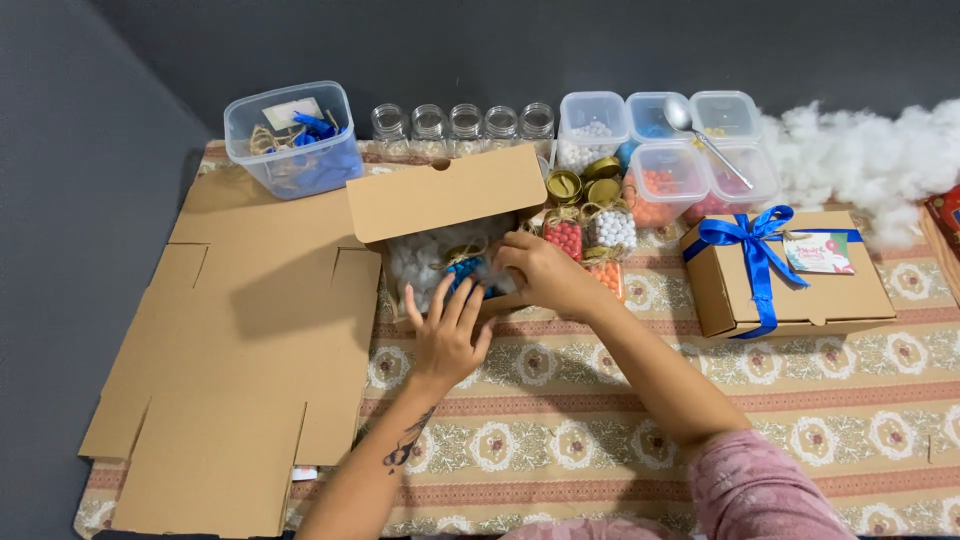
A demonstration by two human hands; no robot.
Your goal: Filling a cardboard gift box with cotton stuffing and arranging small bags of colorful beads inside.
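An open brown cardboard box (pixel 440 195) with its lid raised sits at the middle of the table, lined with white stuffing. My left hand (pixel 447 335) rests with fingers spread on the box's front wall. My right hand (pixel 540 272) reaches into the box and grips a small jar of blue beads (pixel 467 270) tied with twine. Three more small filled jars, red (pixel 566 237), white (pixel 613 228) and orange (pixel 608 273), stand just right of the box.
Flat unfolded cardboard (pixel 230 370) covers the left of the table. A closed box with a blue ribbon (pixel 780 270) stands at right. Along the back are a tub of ribbon and twine (pixel 293 138), empty jars (pixel 465 125), bead tubs (pixel 660 150), a spoon (pixel 700 130), gold lids (pixel 585 180) and white stuffing (pixel 870 150).
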